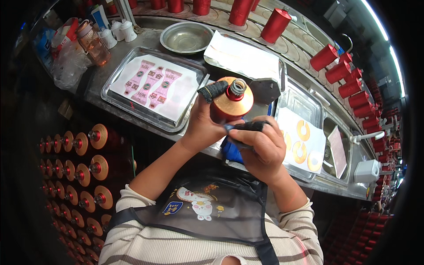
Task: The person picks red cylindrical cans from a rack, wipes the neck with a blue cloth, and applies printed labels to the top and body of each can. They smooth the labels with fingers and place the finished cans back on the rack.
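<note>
My left hand (pixel 201 126) is closed around a red bottle (pixel 236 99) with a gold shoulder and an uncapped, threaded glass neck. It is held over the bench edge, its neck toward me. A black sleeve (pixel 212 91) covers one finger of that hand, lying along the bottle's shoulder. Against the bottle's near side, my right hand (pixel 265 148) is closed in a pinch, a dark cover (pixel 254 126) on one finger. Whatever its fingertips hold, if anything, is blurred. Just below lies something blue (pixel 232 151), partly hidden by my right hand.
Left stands a metal tray (pixel 107 90) with a sheet of pink labels (pixel 148 84). Behind it are a metal bowl (pixel 185 39) and a drink bottle (pixel 93 46). Right lie gold ring labels (pixel 303 131) near a sink. Red bottles (pixel 276 25) line the conveyor; several more (pixel 98 164) stand lower left.
</note>
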Available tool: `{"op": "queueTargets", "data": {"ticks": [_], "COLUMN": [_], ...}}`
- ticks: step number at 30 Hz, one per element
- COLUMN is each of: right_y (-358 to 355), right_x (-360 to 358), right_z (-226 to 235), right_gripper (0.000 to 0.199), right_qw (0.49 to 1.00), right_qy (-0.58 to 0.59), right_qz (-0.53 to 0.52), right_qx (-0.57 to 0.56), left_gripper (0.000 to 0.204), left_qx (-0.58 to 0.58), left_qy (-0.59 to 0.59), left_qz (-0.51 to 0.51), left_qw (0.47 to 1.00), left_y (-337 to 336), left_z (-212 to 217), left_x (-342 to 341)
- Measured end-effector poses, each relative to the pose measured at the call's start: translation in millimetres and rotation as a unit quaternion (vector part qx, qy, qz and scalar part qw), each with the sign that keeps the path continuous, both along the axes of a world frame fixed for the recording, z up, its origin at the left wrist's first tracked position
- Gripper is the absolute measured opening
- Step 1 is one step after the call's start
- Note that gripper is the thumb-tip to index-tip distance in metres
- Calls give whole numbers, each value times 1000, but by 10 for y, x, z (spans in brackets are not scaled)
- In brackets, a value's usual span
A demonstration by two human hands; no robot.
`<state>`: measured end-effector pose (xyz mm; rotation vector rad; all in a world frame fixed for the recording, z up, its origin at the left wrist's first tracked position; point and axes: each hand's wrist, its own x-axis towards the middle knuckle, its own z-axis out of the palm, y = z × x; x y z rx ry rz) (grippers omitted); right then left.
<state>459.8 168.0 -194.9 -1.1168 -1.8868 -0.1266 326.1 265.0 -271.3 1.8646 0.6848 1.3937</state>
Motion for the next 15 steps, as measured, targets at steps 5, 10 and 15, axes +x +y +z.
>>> {"op": "queueTargets", "data": {"ticks": [5,10,15], "right_y": [234,-101,-332], "right_x": [79,234,977], "right_z": [-13,217,-150], "right_gripper": [46,29,12], "right_qw": [998,958,804], "right_qy": [-32,212,500], "right_qz": [11,52,-59], "right_qx": [46,-187,-318], "left_gripper": [101,100,91], "left_qx": [-79,-70,-164], "left_qy": [-28,60,3], "left_qz": [-82,-67,-106], "left_qw": [993,993,981], "left_y": [57,154,261], "left_z": [-217,-124,646], "left_x": [72,66,253]}}
